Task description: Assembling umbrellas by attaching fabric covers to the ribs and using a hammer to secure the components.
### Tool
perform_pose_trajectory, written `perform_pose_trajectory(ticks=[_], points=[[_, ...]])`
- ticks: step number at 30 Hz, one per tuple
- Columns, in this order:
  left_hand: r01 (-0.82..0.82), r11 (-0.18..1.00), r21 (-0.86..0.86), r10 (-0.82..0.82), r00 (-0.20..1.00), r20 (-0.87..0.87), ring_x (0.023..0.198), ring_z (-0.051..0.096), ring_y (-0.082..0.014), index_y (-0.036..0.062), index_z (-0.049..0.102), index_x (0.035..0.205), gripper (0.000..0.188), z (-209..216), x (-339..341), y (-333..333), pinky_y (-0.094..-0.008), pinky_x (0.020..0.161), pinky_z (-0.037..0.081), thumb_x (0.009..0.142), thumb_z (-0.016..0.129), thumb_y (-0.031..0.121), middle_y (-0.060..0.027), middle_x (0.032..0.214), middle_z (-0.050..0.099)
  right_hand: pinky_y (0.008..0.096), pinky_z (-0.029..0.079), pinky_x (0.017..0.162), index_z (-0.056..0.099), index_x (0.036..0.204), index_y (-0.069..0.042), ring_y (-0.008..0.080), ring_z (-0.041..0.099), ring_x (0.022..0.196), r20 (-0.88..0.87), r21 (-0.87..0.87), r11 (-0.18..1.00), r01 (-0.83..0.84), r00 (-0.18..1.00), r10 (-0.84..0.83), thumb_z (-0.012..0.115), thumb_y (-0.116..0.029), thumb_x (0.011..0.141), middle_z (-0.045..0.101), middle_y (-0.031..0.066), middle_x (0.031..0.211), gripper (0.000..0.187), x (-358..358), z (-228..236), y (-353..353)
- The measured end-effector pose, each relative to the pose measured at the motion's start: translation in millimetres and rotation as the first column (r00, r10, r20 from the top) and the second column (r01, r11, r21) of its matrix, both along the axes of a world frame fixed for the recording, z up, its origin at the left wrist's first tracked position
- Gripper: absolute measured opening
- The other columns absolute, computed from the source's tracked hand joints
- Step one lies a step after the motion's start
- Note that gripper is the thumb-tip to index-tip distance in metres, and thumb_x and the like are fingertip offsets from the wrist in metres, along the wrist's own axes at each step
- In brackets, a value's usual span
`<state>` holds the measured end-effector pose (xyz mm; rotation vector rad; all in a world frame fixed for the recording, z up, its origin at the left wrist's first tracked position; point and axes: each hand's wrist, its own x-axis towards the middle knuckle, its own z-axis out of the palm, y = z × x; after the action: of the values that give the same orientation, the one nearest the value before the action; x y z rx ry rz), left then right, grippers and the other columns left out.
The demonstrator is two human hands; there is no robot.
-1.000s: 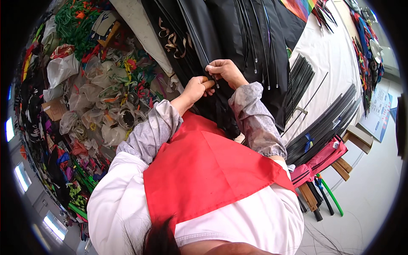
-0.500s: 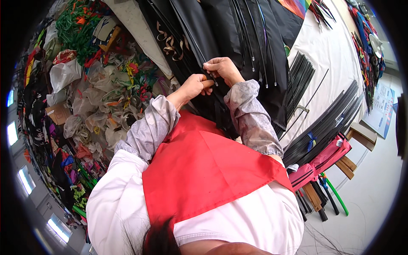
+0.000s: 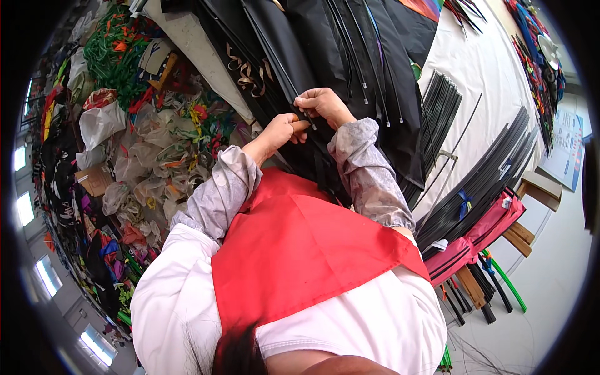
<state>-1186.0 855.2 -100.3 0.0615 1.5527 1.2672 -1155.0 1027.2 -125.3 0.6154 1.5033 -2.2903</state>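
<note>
A sheet of black fabric [image 3: 350,56] lies spread over the table in front of me, with thin black ribs [image 3: 347,59] running along it. My left hand [image 3: 281,132] and my right hand [image 3: 322,103] meet at the fabric's near edge. Both are pinched on one thin black rib [image 3: 310,122] that lies against the cloth. My right fingers curl over the rib from above, and my left thumb and fingers press it from the side. Grey patterned sleeves cover both forearms, and a red apron [image 3: 300,250] hangs below them.
Bundles of long black rods [image 3: 481,178] lie on the white table cover [image 3: 481,69] to the right, beside a pink cloth bundle [image 3: 484,234] and a green stick [image 3: 507,284]. To the left is a heap of clear plastic bags [image 3: 147,165] and green cords [image 3: 109,53].
Both hands stay pinched together on the rib at the same spot of fabric. My fingers shifted only slightly.
</note>
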Motion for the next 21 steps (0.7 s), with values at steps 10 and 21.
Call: perform_pose_trajectory(ticks=[10,21], points=[[-0.017,1.000,0.007,0.017,0.999,0.044,0.064,0.057,-0.0125,0.0056,0.060,0.083,0.014,6.3,-1.1,0.7,-0.0193,0.061,0.043,0.092,0.057,0.016,-0.0059,0.072,0.062,0.0177,0.036,0.050,0.069,0.077,0.000,0.0071,0.047,0.053,-0.027,0.017,0.999,0.043,0.999,-0.043,0.069,-0.010,0.086,0.059,0.0019,0.065,0.013,0.3,2.1,-4.0],[0.071,0.996,-0.047,-0.071,0.997,-0.008,0.064,0.058,-0.0135,0.0041,0.061,0.086,0.016,0.4,-6.4,-2.6,-0.0209,0.061,0.044,0.091,0.058,0.019,-0.0064,0.071,0.063,0.0180,0.035,0.050,0.068,0.077,-0.001,0.0066,0.047,0.053,-0.033,0.077,0.997,0.030,0.999,-0.028,0.069,-0.010,0.086,0.059,0.0016,0.064,0.013,2.6,0.8,-5.9]])
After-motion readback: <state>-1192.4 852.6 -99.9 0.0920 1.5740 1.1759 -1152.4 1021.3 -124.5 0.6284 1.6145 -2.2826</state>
